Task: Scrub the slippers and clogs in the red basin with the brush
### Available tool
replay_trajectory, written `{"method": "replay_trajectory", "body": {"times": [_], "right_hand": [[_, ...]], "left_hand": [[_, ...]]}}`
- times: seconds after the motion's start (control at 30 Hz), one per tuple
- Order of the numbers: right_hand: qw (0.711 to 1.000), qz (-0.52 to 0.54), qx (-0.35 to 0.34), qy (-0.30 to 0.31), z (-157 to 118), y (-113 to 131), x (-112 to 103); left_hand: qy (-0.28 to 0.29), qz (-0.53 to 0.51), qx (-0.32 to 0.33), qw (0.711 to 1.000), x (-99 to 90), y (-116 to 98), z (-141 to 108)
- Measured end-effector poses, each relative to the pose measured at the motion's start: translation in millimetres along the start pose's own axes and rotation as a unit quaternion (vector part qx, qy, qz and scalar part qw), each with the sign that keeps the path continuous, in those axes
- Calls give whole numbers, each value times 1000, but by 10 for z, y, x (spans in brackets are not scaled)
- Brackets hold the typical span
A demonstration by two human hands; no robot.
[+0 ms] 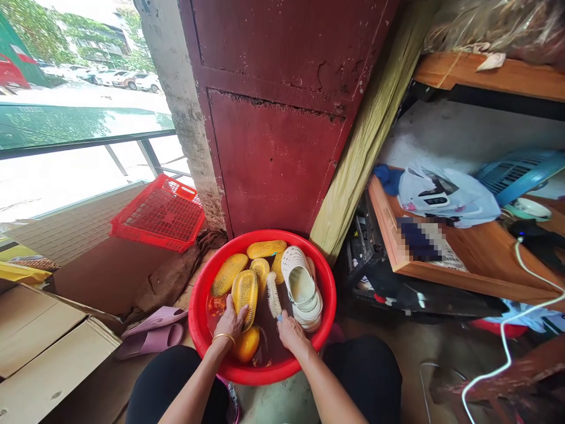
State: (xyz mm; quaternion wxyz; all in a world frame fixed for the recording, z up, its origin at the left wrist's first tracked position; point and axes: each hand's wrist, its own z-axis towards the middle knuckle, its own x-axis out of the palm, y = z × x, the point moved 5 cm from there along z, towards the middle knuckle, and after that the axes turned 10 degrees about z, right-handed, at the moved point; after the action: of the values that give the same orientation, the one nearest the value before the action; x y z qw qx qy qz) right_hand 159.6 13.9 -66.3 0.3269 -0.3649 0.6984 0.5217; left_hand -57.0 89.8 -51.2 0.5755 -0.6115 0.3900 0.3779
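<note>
A round red basin (196, 318) holds dark water with several yellow shoes and white clogs (302, 285) in it. My left hand (230, 323) is closed on the lower end of a yellow shoe (244, 294), whose ridged sole faces up. In my right hand (291, 333) is the blue handle of a brush (273, 296); its pale bristles point away from me, between the yellow shoes and the white clogs. The brush and the held shoe are apart. Another yellow shoe (248, 344) lies below my left hand, near the basin's front.
Behind the basin stands a dark red door (273, 159). A red crate (161, 212), pink slippers (152, 338) and cardboard boxes (44, 335) are on the left. At the right, a wooden shelf (485, 277) carries a plastic bag (445, 194); a white cable hangs down.
</note>
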Motion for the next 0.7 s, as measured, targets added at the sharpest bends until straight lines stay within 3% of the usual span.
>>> {"method": "replay_trajectory", "body": {"times": [0.13, 0.3, 0.7], "right_hand": [[1000, 0, -1, 1, -12, -1, 9], [1000, 0, 5, -1, -16, -2, 9], [1000, 13, 2, -3, -8, 11, -10]], "left_hand": [[38, -1, -41, 998, -17, 13, -6], [31, -32, -82, 996, -71, 97, 5], [47, -79, -45, 995, -57, 65, 7]]}}
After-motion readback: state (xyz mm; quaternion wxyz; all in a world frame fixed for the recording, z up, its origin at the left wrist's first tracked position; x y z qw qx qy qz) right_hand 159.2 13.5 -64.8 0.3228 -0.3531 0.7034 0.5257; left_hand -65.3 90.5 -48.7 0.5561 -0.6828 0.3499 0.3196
